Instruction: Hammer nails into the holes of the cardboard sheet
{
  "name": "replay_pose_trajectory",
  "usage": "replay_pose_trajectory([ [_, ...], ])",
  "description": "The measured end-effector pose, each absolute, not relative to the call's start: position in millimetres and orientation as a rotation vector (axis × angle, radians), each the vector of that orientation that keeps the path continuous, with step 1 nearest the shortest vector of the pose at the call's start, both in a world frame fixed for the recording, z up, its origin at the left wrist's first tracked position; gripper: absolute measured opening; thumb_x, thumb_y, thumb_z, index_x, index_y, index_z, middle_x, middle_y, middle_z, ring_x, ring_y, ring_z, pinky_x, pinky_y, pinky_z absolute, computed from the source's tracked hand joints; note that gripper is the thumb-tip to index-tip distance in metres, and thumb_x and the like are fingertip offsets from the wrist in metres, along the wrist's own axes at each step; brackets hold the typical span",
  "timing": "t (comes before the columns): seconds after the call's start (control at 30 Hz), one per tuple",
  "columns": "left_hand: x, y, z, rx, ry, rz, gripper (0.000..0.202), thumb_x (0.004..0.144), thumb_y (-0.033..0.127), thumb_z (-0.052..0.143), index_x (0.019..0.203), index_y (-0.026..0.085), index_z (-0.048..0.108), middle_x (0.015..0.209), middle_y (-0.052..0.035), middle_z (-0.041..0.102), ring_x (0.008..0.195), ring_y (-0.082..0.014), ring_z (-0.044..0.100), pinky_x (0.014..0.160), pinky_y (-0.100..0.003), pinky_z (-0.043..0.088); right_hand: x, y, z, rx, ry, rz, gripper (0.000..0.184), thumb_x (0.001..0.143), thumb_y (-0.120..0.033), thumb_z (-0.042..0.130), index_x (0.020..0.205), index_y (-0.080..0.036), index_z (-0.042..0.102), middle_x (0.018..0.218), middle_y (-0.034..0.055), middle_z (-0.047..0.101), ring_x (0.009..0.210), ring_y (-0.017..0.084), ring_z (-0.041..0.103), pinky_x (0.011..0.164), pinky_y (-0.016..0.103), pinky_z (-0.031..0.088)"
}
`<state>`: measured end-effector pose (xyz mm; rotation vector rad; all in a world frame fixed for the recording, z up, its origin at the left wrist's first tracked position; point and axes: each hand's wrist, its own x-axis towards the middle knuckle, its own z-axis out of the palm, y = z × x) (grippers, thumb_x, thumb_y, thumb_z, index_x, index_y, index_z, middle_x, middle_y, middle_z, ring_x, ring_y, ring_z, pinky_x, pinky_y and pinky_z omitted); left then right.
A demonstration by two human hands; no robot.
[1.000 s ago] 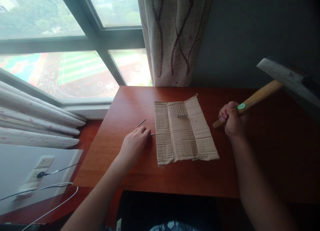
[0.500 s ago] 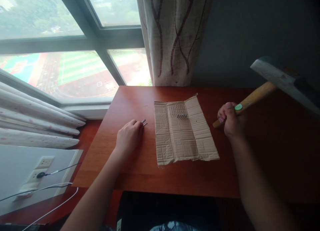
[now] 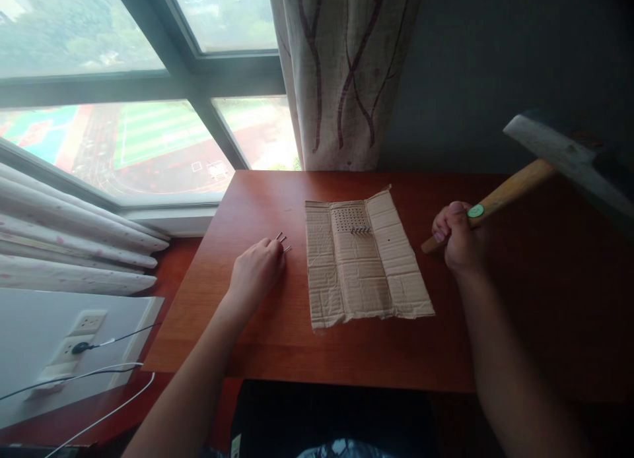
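Daylight is admitted through the window (image 3: pixel 148 87) at ten o'clock, partly washed out by glare; the wall (image 3: pixel 480 82) at two o'clock is left dim.

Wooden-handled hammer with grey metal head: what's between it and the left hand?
In the head view, a creased brown rectangular cardboard sheet, on the reddish-brown wooden tabletop.

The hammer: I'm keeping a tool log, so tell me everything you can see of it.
The hammer has a light-brown, wooden-looking handle with a round green sticker, and a grey, metal-looking head tapering towards its left end; its far end is too dim to make out. The right hand grips the handle low down, the butt sticking out below. It slants up to the right, head raised, right of the cardboard and apart from it.
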<state>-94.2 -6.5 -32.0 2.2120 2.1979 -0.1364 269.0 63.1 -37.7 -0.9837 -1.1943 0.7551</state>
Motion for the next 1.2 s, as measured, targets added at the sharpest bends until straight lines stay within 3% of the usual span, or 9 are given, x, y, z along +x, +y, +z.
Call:
replay_pose_trajectory([
  [0.17, -96.1, -8.4, -31.7, 2.136, 2.205, 0.068, 0.022, 0.096, 0.03, 0.049, 0.096, 0.021, 0.069, 0.103, -0.008, 0.075, 0.088, -0.0236, 0.07, 0.065, -0.029, 0.042, 268.5, 62.2, -36.4, -0.977, -1.197, 0.769, 0.058, 0.091, -0.056, 0.068, 0.053, -0.022, 0.041, 0.045, -0.0044, 0.038, 0.041, 0.01, 0.037, 0.039, 0.027, 0.025],
  [0.33, -99.0, -8.5, -29.0, 2.039, 2.129, 0.354, 0.013, 0.087, 0.026, 0.055, 0.086, 0.021, 0.067, 0.091, -0.0044, 0.075, 0.079, -0.0192, 0.067, 0.067, -0.028, 0.043, 267.9, 62.1, -37.0, -0.97, -1.198, 0.769, 0.056, 0.093, -0.051, 0.067, 0.053, -0.022, 0.04, 0.045, -0.0045, 0.038, 0.041, 0.01, 0.037, 0.04, 0.027, 0.024],
  [0.5, -95.2, -4.5, -24.1, 1.706, 1.93, 0.932, 0.012, 0.08, 0.03, 0.065, 0.082, 0.018, 0.066, 0.075, -0.0008, 0.069, 0.064, -0.0135, 0.061, 0.063, -0.026, 0.047, 267.9, 62.6, -37.2, -0.974, -1.189, 0.771, 0.056, 0.093, -0.052, 0.067, 0.054, -0.022, 0.041, 0.046, -0.0045, 0.038, 0.041, 0.009, 0.037, 0.04, 0.027, 0.024],
  [0.67, -70.7, 4.1, -0.6, 1.334, 1.501, 1.387, 0.022, 0.072, 0.028, 0.08, 0.087, 0.017, 0.069, 0.084, -0.003, 0.072, 0.07, -0.0126, 0.065, 0.063, -0.023, 0.054, 267.6, 62.1, -36.3, -0.971, -1.19, 0.78, 0.056, 0.094, -0.053, 0.066, 0.054, -0.022, 0.041, 0.046, -0.0047, 0.038, 0.042, 0.009, 0.037, 0.04, 0.027, 0.025],
  [0.87, -30.6, 23.4, 24.8, 1.465, 1.194, 1.38, 0.01, 0.077, 0.023, 0.079, 0.085, 0.018, 0.075, 0.08, -0.0033, 0.074, 0.07, -0.0125, 0.067, 0.065, -0.024, 0.057, 266.8, 62.2, -36.4, -0.967, -1.19, 0.768, 0.055, 0.094, -0.053, 0.066, 0.056, -0.022, 0.04, 0.047, -0.0051, 0.037, 0.042, 0.009, 0.038, 0.039, 0.025, 0.027],
  [1.2, -12.5, 43.1, 0.9, 1.866, 1.341, 1.219, 0.009, 0.083, 0.026, 0.073, 0.087, 0.019, 0.076, 0.072, -0.0013, 0.073, 0.059, -0.0111, 0.061, 0.056, -0.023, 0.048, 265.8, 61.3, -34.0, -1.006, -1.173, 0.773, 0.056, 0.092, -0.057, 0.066, 0.056, -0.023, 0.039, 0.047, -0.0042, 0.038, 0.042, 0.01, 0.037, 0.04, 0.027, 0.026],
])
